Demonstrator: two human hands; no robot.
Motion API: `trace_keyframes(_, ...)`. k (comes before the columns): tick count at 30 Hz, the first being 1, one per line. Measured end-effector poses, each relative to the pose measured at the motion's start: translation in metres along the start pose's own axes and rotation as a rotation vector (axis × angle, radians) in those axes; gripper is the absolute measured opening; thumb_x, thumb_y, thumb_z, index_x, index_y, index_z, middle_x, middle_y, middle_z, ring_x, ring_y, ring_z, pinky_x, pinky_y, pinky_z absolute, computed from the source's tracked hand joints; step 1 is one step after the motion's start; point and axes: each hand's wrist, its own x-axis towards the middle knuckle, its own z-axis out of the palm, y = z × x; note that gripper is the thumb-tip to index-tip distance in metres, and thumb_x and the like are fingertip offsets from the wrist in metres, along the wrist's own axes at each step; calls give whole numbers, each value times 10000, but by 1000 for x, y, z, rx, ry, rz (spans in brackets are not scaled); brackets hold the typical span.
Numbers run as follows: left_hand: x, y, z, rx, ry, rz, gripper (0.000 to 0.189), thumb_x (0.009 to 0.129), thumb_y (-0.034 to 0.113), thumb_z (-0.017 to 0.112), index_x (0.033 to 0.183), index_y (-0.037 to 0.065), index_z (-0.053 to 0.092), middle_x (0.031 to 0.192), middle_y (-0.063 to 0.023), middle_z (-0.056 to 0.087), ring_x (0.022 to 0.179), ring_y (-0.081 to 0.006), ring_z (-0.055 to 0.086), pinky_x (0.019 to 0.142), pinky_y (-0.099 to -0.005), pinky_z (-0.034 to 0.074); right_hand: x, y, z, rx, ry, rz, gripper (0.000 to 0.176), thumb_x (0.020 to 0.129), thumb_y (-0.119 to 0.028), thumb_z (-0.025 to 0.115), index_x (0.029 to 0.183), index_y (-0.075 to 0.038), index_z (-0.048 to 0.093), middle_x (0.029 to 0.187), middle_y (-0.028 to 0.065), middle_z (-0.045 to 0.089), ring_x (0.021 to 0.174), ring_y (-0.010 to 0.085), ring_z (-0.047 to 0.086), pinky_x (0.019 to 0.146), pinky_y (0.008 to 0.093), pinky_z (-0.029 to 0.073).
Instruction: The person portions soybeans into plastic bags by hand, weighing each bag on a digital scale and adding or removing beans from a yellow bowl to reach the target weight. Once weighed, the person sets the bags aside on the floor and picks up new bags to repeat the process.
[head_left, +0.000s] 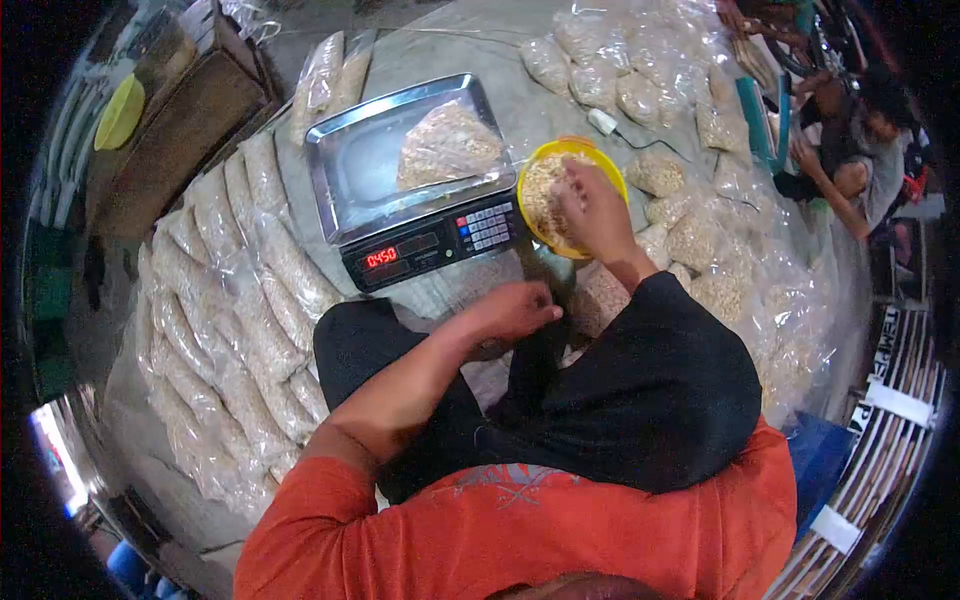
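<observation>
My right hand (595, 208) is over the yellow bowl (621, 182), its fingers bent down and together at the pale, grain-like pieces (545, 190) inside. What those fingers hold, if anything, is hidden. Curled closed above my lap, my left hand (518, 310) shows nothing in it. Left of the bowl stands a digital scale (425, 245) with red digits that look like 0.450. On its steel tray (355, 165) lies a partly filled clear plastic bag (450, 148) of the pale pieces.
Long filled plastic bags (235, 330) lie in rows on the left. More round filled bags (700, 240) are heaped on the right and at the back. A white plug on a cable (602, 121) lies behind the bowl. Another person (860, 150) crouches at the far right. A wooden box (185, 130) stands upper left.
</observation>
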Motion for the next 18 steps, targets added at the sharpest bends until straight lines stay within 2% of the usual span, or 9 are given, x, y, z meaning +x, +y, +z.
trace_keyframes(1, -2, 7, -3, -7, 7, -10, 399, 1004, 445, 682, 1152, 75, 693, 978, -180, 739, 856, -349, 715, 776, -485, 557, 14, -3, 0, -15, 58, -59, 432, 985, -250, 697, 1366, -55, 636, 1255, 185, 684, 1084, 342, 697, 935, 410, 558)
trace_keyframes(3, -5, 22, -12, 17, 406, 110, 360, 980, 334, 716, 1236, 84, 684, 951, -176, 720, 847, -362, 708, 778, -485, 559, 44, -8, 3, -23, 115, -119, 446, 982, -233, 693, 1390, -68, 622, 1278, 182, 676, 1096, 350, 691, 953, 420, 555)
trace_keyframes(4, -6, 26, -17, 18, 407, 103, 360, 980, 334, 716, 1236, 84, 684, 951, -176, 720, 847, -362, 708, 778, -485, 559, 60, -10, 6, -77, 122, -255, 456, 980, -228, 690, 1407, -85, 615, 1292, 181, 672, 1104, 357, 688, 969, 432, 551)
trace_keyframes(5, -5, 30, -23, 16, 573, 102, 410, 969, 294, 727, 1317, 93, 650, 958, -173, 715, 849, -365, 705, 778, -477, 560, 73, -13, 8, -132, 132, -392, 467, 979, -222, 687, 1423, -101, 607, 1305, 180, 667, 1112, 365, 684, 984, 443, 546)
trace_keyframes(6, -4, 34, -30, 14, 738, 103, 482, 958, 254, 739, 1399, 102, 616, 965, -170, 711, 851, -369, 702, 778, -469, 562, 82, -22, 10, -105, 96, -397, 386, 984, -221, 687, 1353, -111, 665, 1251, 175, 688, 1135, 375, 673, 1010, 454, 536)
trace_keyframes(10, -4, 37, -67, 173, 990, 273, 677, 925, 227, 776, 1536, 124, 502, 1016, -155, 707, 868, -366, 701, 799, -453, 568, 110, -21, 14, -17, -70, -470, 283, 993, -233, 686, 1238, -94, 724, 1141, 165, 717, 1086, 370, 689, 952, 439, 554)
trace_keyframes(12, -4, 38, -81, 267, 1016, 273, 671, 925, 222, 771, 1535, 133, 505, 1027, -160, 707, 872, -376, 703, 788, -464, 569, 114, -28, 18, 53, -59, -319, 216, 1002, -241, 683, 1125, -76, 748, 1039, 153, 726, 996, 368, 707, 856, 429, 570)
trace_keyframes(17, -7, 46, -97, 442, 1005, 85, 586, 925, 207, 751, 1476, 151, 559, 984, -171, 705, 855, -419, 700, 749, -507, 566, 113, -35, 25, 17, -31, -369, 207, 1008, -277, 643, 1068, -103, 737, 1024, 143, 720, 957, 381, 708, 801, 482, 568)
trace_keyframes(18, -5, 38, -97, 441, 1046, 98, 483, 922, 197, 744, 1384, 141, 612, 941, -170, 697, 831, -424, 695, 727, -516, 559, 112, -34, 26, -16, -8, -393, 195, 1012, -267, 635, 1073, -108, 730, 1017, 143, 717, 948, 386, 707, 786, 484, 569)
